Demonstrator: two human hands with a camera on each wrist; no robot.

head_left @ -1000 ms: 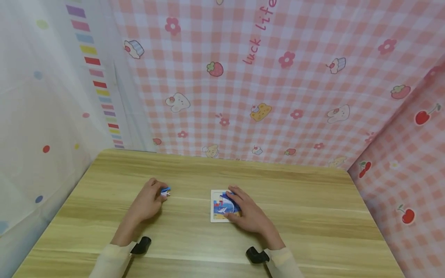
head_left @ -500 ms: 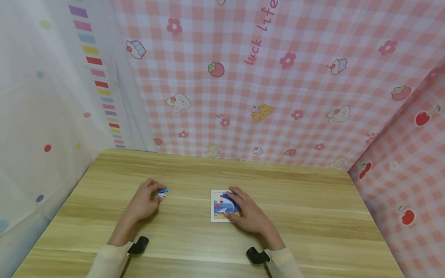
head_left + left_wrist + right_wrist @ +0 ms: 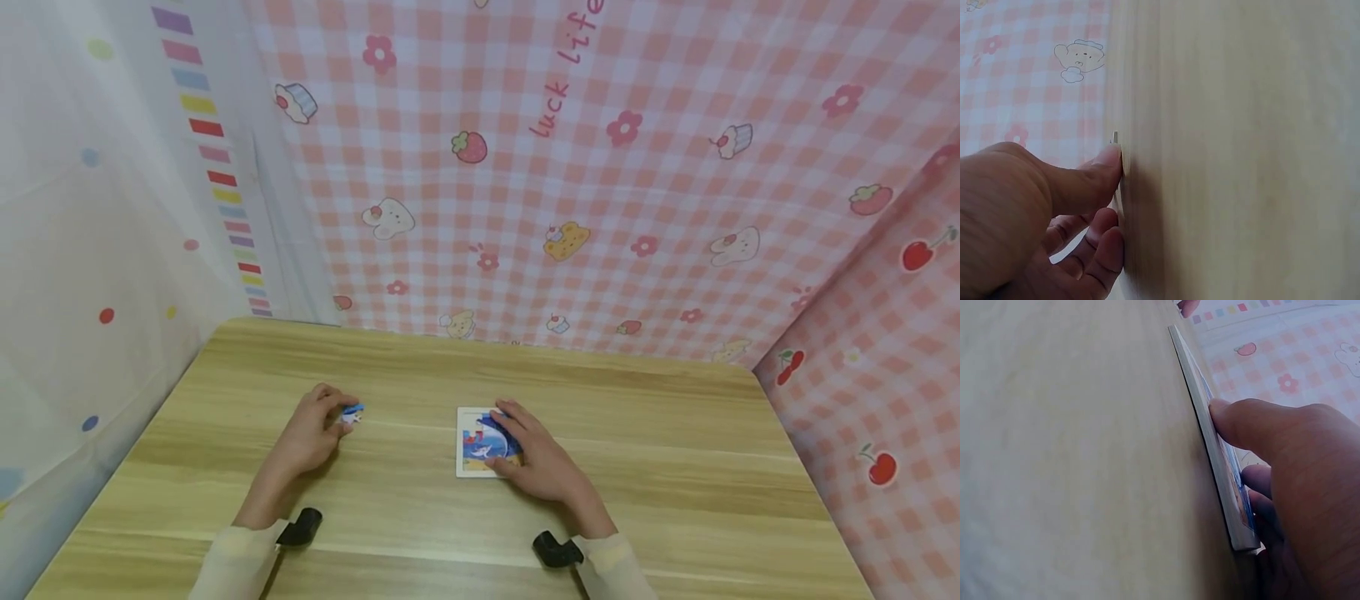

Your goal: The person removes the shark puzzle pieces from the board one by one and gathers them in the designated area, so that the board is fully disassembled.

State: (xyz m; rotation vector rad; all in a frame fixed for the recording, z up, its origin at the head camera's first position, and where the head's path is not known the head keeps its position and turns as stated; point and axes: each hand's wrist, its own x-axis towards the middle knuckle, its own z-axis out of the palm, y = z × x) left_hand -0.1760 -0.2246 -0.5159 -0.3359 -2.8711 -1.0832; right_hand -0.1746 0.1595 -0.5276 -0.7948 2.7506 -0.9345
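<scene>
My left hand (image 3: 309,429) pinches a small puzzle piece (image 3: 352,413), blue and white, between thumb and fingertips at the table's left-middle. In the left wrist view only a thin edge of the piece (image 3: 1115,137) shows past the thumb. Flat on the wood lies a square jigsaw board (image 3: 474,475) with a white frame and a blue sea picture. Over its right part rests my right hand (image 3: 542,460), thumb on the near portion, fingers toward the far side, hiding that part. The right wrist view shows the thumb (image 3: 1235,419) touching the board's top from the side.
A wood-grain table (image 3: 420,533) lies beneath both hands. Behind it hangs a pink checked cloth (image 3: 517,192), with a dotted white cloth (image 3: 112,250) at left and a cherry-print cloth (image 3: 885,383) at right. Black devices (image 3: 300,528) sit at both wrists.
My left hand has shifted slightly left with the puzzle piece, whose angle has changed a little. The right hand and the board stay put; the head view has shifted slightly.
</scene>
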